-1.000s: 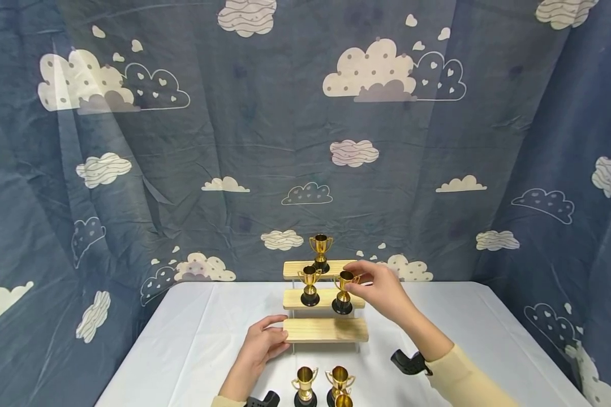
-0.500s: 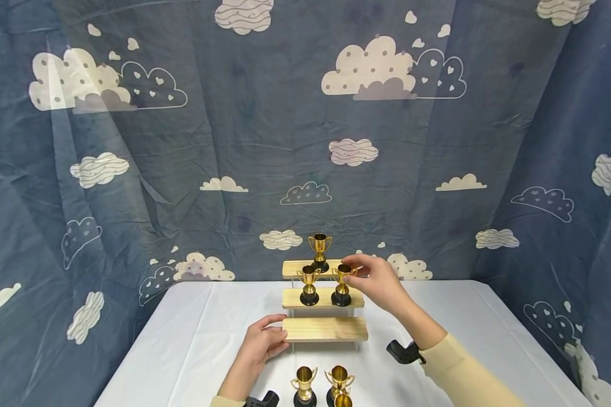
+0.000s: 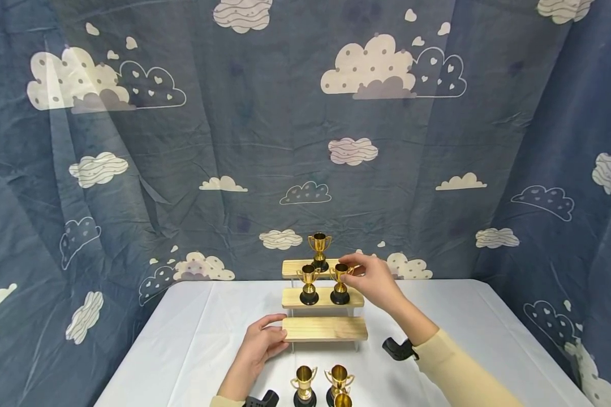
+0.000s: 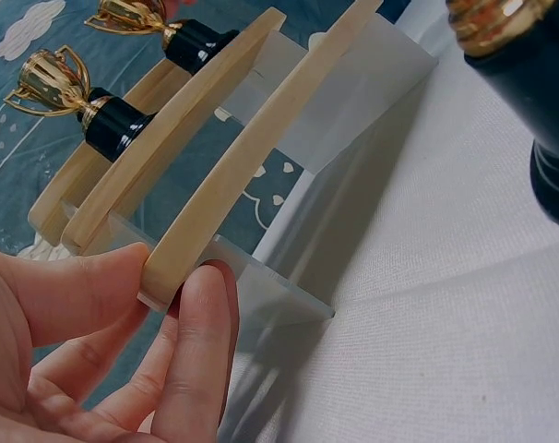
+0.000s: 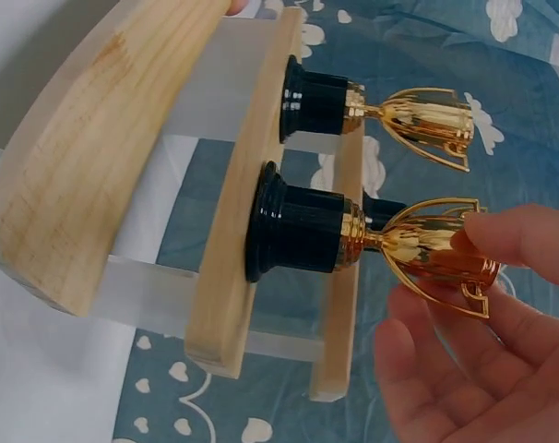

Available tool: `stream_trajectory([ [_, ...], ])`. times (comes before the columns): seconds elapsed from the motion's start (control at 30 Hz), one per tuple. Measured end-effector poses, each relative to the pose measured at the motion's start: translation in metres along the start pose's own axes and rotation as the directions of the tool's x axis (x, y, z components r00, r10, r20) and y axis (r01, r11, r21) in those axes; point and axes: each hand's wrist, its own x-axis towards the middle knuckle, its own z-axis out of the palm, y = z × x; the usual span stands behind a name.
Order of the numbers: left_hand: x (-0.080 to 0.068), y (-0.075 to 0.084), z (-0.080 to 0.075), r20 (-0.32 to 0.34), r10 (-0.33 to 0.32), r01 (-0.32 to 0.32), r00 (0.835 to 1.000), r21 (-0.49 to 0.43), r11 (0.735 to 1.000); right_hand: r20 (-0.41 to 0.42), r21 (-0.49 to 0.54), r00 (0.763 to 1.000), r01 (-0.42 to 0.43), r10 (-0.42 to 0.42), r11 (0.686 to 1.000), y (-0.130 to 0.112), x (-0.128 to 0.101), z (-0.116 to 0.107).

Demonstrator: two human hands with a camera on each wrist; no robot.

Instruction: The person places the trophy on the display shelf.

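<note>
From the head view I saw my right hand (image 3: 375,281) raised at the middle step of the wooden tiered stand (image 3: 325,329), its fingers (image 5: 519,233) curled lightly about the cup of a small gold trophy (image 3: 340,281). The right wrist view showed the thumb and forefinger touching the cup's rim and handle, while the trophy's black base sat flat on the middle plank. Just to its left on that step stood a second trophy (image 3: 308,284), and a third (image 3: 319,249) stood alone on the top step behind them.

My left hand (image 3: 261,342) lay at the stand's lower left corner. In the left wrist view its fingers (image 4: 192,341) pinched the end of the bottom plank, thumb above and forefinger beneath, against the clear acrylic side panel (image 4: 289,277).

The stand rested on the white-covered desk (image 3: 193,339). Near the desk's front edge stood further trophies (image 3: 304,385), well apart from the stand. Behind everything hung a blue cloth printed with clouds (image 3: 377,73). A black wrist mount (image 3: 398,349) showed on my right forearm above a pale yellow sleeve (image 3: 458,373).
</note>
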Motion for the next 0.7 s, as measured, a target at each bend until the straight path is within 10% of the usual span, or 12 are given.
stream_trajectory([
  [0.7, 0.0021, -0.0014, -0.0004, -0.002, 0.005, -0.005, 1.000, 0.007, 1.000, -0.026, -0.031, 0.999, 0.020, -0.021, 0.999, 0.0008, 0.0006, 0.0063],
])
